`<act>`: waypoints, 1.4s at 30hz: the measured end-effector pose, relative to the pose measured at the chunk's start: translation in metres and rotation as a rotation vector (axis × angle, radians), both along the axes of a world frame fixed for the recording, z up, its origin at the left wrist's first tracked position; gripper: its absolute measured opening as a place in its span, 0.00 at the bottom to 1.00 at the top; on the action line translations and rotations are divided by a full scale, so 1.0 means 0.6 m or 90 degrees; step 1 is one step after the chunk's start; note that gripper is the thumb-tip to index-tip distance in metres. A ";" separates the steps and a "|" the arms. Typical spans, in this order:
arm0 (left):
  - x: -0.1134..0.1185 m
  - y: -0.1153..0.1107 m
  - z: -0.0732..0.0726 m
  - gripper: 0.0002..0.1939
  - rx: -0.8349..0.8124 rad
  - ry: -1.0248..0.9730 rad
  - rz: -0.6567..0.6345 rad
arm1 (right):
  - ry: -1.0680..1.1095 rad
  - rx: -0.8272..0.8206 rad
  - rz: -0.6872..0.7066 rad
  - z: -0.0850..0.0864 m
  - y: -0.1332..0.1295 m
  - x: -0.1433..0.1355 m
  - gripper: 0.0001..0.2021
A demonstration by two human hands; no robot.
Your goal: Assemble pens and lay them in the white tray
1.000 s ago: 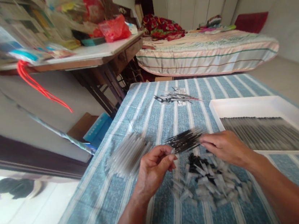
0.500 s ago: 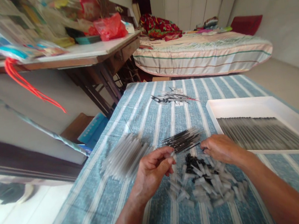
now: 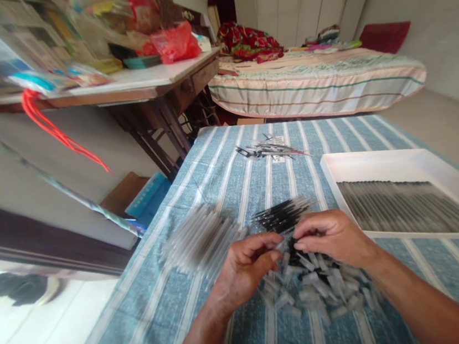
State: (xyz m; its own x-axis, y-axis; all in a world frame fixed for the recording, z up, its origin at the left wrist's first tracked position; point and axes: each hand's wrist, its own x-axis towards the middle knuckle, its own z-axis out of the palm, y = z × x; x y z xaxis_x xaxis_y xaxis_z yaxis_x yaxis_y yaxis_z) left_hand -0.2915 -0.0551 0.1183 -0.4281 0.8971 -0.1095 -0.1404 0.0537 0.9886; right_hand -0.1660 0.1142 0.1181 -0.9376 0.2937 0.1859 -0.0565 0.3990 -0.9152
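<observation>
My left hand [image 3: 251, 264] is closed in a pinch, with a small translucent piece at its fingertips. Close beside it my right hand [image 3: 333, 237] also pinches; whatever is between its fingers is too small and blurred to name. Just beyond the hands lies a bundle of dark pen refills [image 3: 280, 216]. Frosted pen barrels [image 3: 204, 239] are piled to the left. Below the fingers spreads a heap of clear pen caps [image 3: 311, 290], with small black pieces among them, partly covered by my right hand.
At right stands a white tray [image 3: 382, 159] holding a row of assembled-looking pens [image 3: 401, 204]. Loose thin dark parts [image 3: 270, 147] lie farther back on the striped tablecloth [image 3: 222, 178]. A cluttered desk [image 3: 127, 92] is at left, a bed [image 3: 319, 85] behind.
My right hand has moved left, from beside the black pieces to right by my left hand's fingertips. My left hand stays pinched in nearly the same place. The view has shifted slightly.
</observation>
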 end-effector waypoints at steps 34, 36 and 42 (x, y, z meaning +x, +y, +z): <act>0.004 0.003 0.002 0.07 -0.077 0.086 -0.076 | -0.019 0.086 0.080 0.001 -0.019 -0.006 0.07; 0.003 0.002 0.003 0.07 -0.077 0.097 -0.072 | -0.032 0.118 0.076 0.004 -0.018 -0.005 0.06; 0.006 0.005 0.003 0.06 -0.080 0.127 -0.073 | -0.096 0.116 0.101 0.004 -0.017 -0.006 0.08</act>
